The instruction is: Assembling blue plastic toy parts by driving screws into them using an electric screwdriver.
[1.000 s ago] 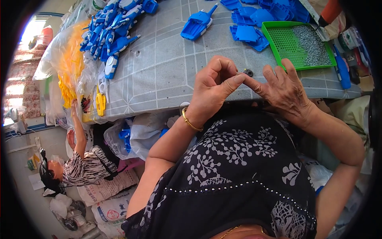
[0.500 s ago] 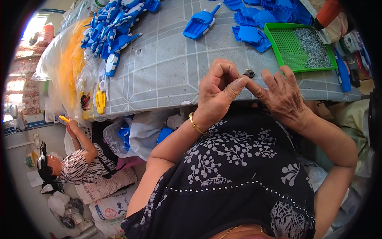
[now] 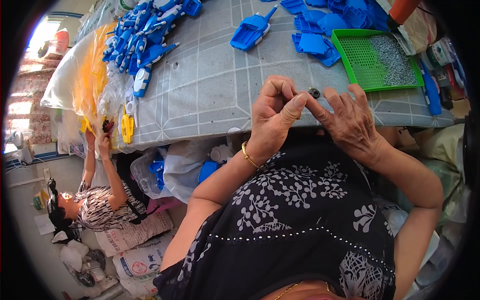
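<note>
Over the near table edge, my left hand [image 3: 274,111] is closed in a pinch, thumb against index finger; whatever lies between them is too small to make out. My right hand [image 3: 348,120] meets it, its index fingertip at the left thumb tip and its other fingers lifted and curled; its thumb is hidden. Just beyond the joined fingertips shows a small round black part [image 3: 314,93]; I cannot tell whether it is held or lies on the table. Farther off, an open blue plastic housing [image 3: 249,33] with white trim rests on the grey checked tablecloth [image 3: 210,80].
A green tray [image 3: 357,75] holding small metal screws stands at right, beside blue shells [image 3: 312,44] and a blue-handled tool [image 3: 431,92]. An orange-red tool [image 3: 401,11] hangs above it. Blue-white housings [image 3: 145,42] pile up far left. At left a co-worker [image 3: 102,200] handles yellow parts.
Both my hands have shifted very slightly, still joined at the fingertips. The co-worker's hands have moved up toward the bags at the table edge. The hanging orange-red tool has swung a little left.
</note>
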`<state>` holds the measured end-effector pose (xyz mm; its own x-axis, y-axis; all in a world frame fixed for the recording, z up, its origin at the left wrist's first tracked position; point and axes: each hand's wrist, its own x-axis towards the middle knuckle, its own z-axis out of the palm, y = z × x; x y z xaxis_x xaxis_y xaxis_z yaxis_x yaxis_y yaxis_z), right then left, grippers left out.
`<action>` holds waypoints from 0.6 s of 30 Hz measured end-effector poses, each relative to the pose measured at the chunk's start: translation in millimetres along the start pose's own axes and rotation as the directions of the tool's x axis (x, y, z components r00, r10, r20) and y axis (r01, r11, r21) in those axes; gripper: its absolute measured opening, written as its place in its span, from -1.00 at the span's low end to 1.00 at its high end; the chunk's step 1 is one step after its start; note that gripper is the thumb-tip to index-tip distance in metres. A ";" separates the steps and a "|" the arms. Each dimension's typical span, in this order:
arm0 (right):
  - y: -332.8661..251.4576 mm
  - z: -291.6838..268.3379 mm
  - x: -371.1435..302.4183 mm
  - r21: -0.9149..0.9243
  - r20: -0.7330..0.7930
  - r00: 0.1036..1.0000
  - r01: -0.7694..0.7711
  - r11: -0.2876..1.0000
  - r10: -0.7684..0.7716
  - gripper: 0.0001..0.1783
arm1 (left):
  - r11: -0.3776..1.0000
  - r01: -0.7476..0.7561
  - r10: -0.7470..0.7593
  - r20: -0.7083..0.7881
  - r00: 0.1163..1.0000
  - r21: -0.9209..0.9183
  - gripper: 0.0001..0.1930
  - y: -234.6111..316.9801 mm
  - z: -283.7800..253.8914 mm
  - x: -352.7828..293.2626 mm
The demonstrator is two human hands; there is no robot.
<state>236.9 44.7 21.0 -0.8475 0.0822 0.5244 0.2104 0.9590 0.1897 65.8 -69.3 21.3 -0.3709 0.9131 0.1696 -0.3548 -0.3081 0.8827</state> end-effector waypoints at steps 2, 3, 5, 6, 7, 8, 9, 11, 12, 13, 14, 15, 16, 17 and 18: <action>-0.2 -3.9 2.3 0.018 0.057 0.998 -0.024 1.000 0.023 -0.20 | 0.999 -0.007 0.006 -0.002 1.000 -0.033 -0.83 0.5 -1.4 1.2; -0.5 -5.3 3.5 0.035 0.114 0.993 -0.047 0.998 0.043 -0.22 | 0.983 0.086 -0.087 0.003 0.996 -0.163 -0.86 1.2 -4.3 3.2; -0.6 -4.1 7.6 0.094 0.073 0.994 -0.091 0.991 0.084 -0.23 | 0.924 0.170 -0.164 0.047 0.985 -0.343 -0.82 -2.0 -12.1 5.9; 0.2 -3.2 9.4 0.154 0.035 0.991 -0.132 0.979 0.128 -0.23 | 0.924 0.170 -0.164 0.048 0.985 -0.342 -0.82 -4.1 -15.4 6.8; 0.6 -0.8 9.5 0.154 0.034 0.991 -0.132 0.979 0.128 -0.23 | 0.871 0.203 -0.189 0.076 0.979 -0.447 -0.81 -5.6 -18.3 7.6; 0.4 3.5 7.8 0.188 -0.004 0.988 -0.149 0.971 0.152 -0.26 | 0.804 0.235 -0.212 0.107 0.972 -0.546 -0.81 -6.3 -20.0 8.4; 0.5 8.0 5.9 0.224 -0.040 0.984 -0.163 0.961 0.176 -0.29 | 0.805 0.235 -0.212 0.106 0.972 -0.545 -0.81 -6.3 -20.6 9.1; 2.2 17.4 0.7 0.239 -0.050 0.985 -0.150 0.959 0.167 -0.32 | 0.725 0.281 -0.242 0.149 0.959 -0.629 -0.77 -5.8 -21.8 8.8; 3.0 22.3 -1.8 0.253 -0.061 0.986 -0.138 0.958 0.158 -0.35 | 0.725 0.280 -0.245 0.145 0.959 -0.629 -0.77 -5.2 -22.6 8.9; 4.1 27.3 -2.9 0.265 -0.067 0.986 -0.128 0.956 0.150 -0.37 | 0.689 0.295 -0.246 0.168 0.954 -0.662 -0.76 -4.3 -23.4 9.7; 6.3 31.8 -4.3 0.268 -0.063 0.987 -0.128 0.955 0.150 -0.37 | 0.651 0.309 -0.246 0.192 0.950 -0.694 -0.75 -4.0 -24.0 10.7; 8.5 35.9 -5.7 0.284 -0.081 0.987 -0.112 0.952 0.140 -0.37 | 0.649 0.309 -0.249 0.189 0.950 -0.695 -0.75 -3.6 -24.9 11.4; 9.0 37.9 -6.5 0.299 -0.100 0.986 -0.096 0.949 0.131 -0.37 | 0.632 0.321 -0.247 0.210 0.946 -0.705 -0.74 -3.0 -25.9 12.0; 8.3 37.6 -5.7 0.311 -0.114 0.985 -0.092 0.946 0.133 -0.37 | 0.617 0.331 -0.242 0.228 0.943 -0.714 -0.73 -2.4 -27.2 12.4; 8.4 38.1 -6.3 0.315 -0.112 0.985 -0.091 0.945 0.132 -0.37 | 0.616 0.328 -0.243 0.224 0.944 -0.716 -0.73 -2.3 -28.1 12.7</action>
<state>225.4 62.5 -12.4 -0.7527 0.1770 0.6342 0.1222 0.9840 -0.1295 37.8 -64.5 9.1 -0.0720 0.9965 0.0435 -0.9548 -0.0815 0.2857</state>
